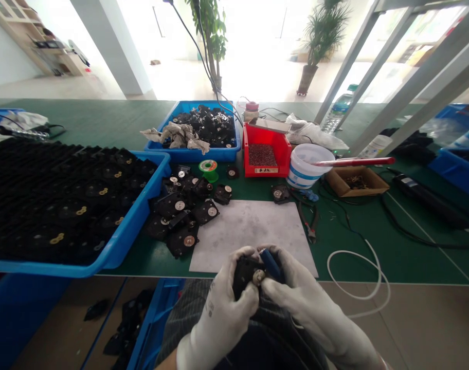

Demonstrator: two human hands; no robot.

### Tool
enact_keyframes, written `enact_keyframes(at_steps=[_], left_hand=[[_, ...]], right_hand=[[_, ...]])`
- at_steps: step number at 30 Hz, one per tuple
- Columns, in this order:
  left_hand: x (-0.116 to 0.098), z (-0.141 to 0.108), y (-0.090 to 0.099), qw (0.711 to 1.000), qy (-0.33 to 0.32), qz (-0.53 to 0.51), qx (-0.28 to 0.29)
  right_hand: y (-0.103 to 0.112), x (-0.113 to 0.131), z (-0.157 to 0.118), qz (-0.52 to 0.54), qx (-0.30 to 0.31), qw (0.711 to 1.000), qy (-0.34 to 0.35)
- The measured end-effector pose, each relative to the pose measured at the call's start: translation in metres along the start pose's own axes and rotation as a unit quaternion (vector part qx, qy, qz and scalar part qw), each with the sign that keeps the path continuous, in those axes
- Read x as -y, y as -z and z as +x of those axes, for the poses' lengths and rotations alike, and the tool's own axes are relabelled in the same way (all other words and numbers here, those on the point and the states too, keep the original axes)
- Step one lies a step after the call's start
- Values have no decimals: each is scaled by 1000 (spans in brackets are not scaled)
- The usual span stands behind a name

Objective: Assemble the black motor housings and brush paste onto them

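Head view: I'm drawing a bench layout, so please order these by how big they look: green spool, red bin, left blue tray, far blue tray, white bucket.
1. Left blue tray
2. Far blue tray
3. Red bin and white bucket: too alike to rank
4. Green spool

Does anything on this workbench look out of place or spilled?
Crumpled gloves look misplaced, draped over the parts and front rim of the blue tray. A phone-like slab lies askew atop the red bin. No obvious spill.
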State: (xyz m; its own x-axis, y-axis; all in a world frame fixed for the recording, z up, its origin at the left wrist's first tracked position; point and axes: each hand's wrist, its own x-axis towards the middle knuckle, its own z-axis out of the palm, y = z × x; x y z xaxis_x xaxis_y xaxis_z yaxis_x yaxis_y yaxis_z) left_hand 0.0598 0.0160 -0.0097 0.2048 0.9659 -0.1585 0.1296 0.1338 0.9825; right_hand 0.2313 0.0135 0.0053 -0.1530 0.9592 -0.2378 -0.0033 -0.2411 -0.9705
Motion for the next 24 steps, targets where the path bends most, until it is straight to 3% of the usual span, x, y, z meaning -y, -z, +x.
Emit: enact_keyframes(at_steps=[4, 7, 10, 16, 24], left_hand=[[-9, 2, 3, 988, 101, -112, 29], [-13, 2, 5, 966, 166, -192, 53], [-13, 1, 5, 949, 201, -232, 73], [-15, 1, 4, 955, 200, -208, 72], [-13, -1, 5, 972, 163, -149, 75]], right_hand=[[10, -2, -6, 79, -26, 996, -36], [15, -9, -7, 50, -58, 997, -22], [17, -10, -9, 13, -38, 999, -1], [15, 0, -11, -90, -44, 995, 10], [10, 3, -8, -122, -28, 992, 30]])
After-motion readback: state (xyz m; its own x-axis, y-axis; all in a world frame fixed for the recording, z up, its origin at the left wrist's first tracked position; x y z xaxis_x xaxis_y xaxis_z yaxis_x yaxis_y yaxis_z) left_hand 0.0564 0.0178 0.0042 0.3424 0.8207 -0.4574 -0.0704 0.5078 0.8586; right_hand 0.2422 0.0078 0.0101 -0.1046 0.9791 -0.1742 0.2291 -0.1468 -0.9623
